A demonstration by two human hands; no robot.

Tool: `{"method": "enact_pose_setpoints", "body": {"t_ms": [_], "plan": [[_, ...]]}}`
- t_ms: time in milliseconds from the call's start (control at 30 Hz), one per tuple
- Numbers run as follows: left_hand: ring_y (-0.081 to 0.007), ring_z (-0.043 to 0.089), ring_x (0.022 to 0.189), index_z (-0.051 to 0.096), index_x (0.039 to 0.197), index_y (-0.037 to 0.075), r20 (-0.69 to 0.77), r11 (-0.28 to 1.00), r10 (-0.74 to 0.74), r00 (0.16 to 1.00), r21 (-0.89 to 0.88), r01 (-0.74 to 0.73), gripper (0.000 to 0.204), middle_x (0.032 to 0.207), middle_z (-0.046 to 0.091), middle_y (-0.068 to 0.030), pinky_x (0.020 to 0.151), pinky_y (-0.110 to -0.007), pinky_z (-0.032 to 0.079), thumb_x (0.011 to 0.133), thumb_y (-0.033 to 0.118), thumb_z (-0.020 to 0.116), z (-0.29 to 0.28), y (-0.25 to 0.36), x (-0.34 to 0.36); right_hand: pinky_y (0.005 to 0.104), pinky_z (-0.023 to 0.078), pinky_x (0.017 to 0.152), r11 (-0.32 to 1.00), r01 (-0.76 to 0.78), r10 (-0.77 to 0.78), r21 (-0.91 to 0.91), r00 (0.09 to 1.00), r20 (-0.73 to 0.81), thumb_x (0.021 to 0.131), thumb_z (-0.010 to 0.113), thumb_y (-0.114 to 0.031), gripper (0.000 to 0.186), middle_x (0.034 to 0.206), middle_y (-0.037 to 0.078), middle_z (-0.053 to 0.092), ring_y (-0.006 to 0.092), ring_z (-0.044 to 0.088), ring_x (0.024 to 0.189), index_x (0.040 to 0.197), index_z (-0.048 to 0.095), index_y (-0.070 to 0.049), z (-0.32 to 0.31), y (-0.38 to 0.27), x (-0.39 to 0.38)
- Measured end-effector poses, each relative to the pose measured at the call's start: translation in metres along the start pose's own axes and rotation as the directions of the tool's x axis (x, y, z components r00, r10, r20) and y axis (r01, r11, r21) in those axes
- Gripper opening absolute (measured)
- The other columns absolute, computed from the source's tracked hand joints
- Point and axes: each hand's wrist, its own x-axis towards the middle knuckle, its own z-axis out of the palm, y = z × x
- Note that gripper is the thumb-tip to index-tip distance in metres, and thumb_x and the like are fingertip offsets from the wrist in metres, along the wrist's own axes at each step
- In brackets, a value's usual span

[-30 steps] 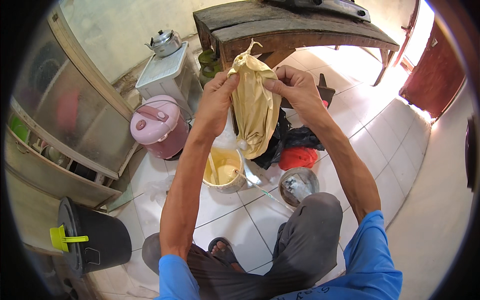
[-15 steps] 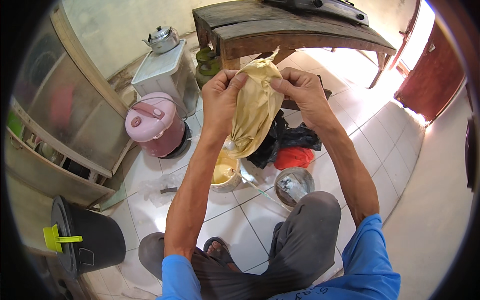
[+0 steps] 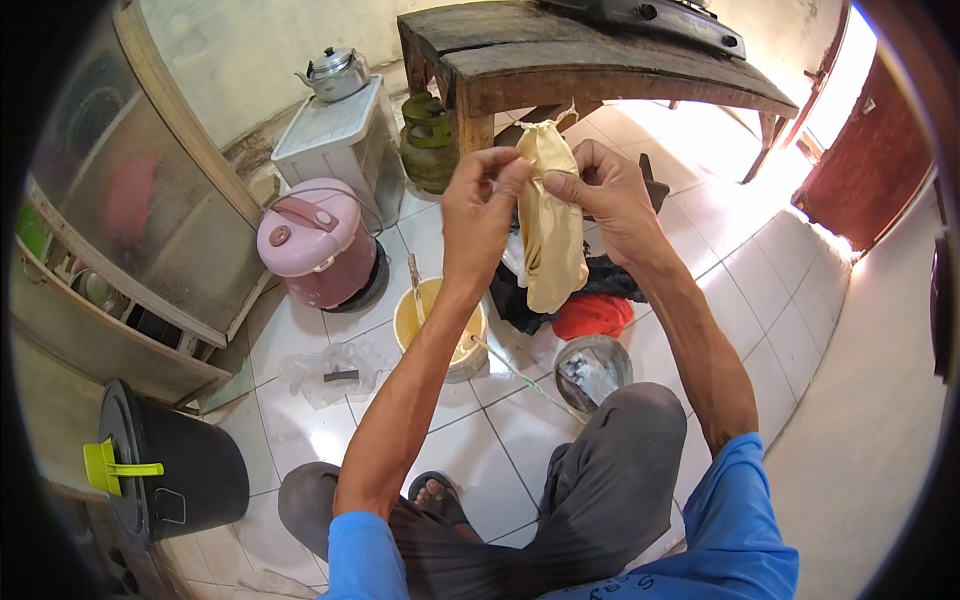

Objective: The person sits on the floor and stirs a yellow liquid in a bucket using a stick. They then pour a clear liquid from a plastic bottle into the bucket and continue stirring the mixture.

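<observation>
Raised in front of me is a pale yellow, folded cloth [image 3: 553, 245], hanging long and narrow with a gathered, frayed top. My right hand [image 3: 615, 195] grips its upper right side, thumb pressed across the front. At the upper left edge, my left hand [image 3: 482, 212] has thumb and fingers closed on the fabric. Below and left stands a white bucket [image 3: 470, 365] with yellow stuff inside and a stick [image 3: 416, 285] leaning up from it. A metal pot [image 3: 592, 372] sits to its right, holding something whitish.
Black plastic [image 3: 518, 307] and a red bag [image 3: 592, 316] lie beyond the pot. Clear plastic [image 3: 325, 375] rests on the tiles. At left are a pink rice cooker [image 3: 318, 245] and a lidded black bucket [image 3: 190, 470]; a green gas cylinder [image 3: 427, 145] stands near the wooden table [image 3: 600, 75].
The cloth has gone from spread wide between both hands to folded narrow, and has shifted right. My left hand has moved right and slightly down. The bucket's stick has come into view.
</observation>
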Motion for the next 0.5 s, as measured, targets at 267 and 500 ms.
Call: {"method": "enact_pose_setpoints", "body": {"t_ms": [267,500], "plan": [[-0.0062,0.061,0.084,0.066,0.105,0.0,0.127,0.96,-0.162,0.979,-0.208,0.186,0.017,0.095,0.069,-0.0012,0.077,-0.022,0.05,0.095,0.013,0.07,0.01,0.001,0.001,0.0234,0.05,0.07,0.999,-0.037,0.037,-0.004,0.999,0.028,0.089,0.078,-0.02,0.024,0.091,0.002,0.066,0.0076,0.061,0.08,0.098,0.063,-0.002,-0.005,-0.003,-0.008],[-0.0067,0.059,0.077,0.066,0.099,0.001,0.135,0.935,-0.19,0.973,-0.276,0.221,0.013,0.089,0.068,-0.0009,0.072,-0.023,0.049,0.094,0.012,0.071,0.002,-0.004,0.002,0.0231,0.049,0.072,0.992,-0.121,0.121,0.028,0.992,0.03,0.093,0.072,-0.022,0.028,0.095,0.002,0.071,0.0062,0.062,0.08,0.11,0.067,0.0,-0.004,0.003,-0.012]]}}
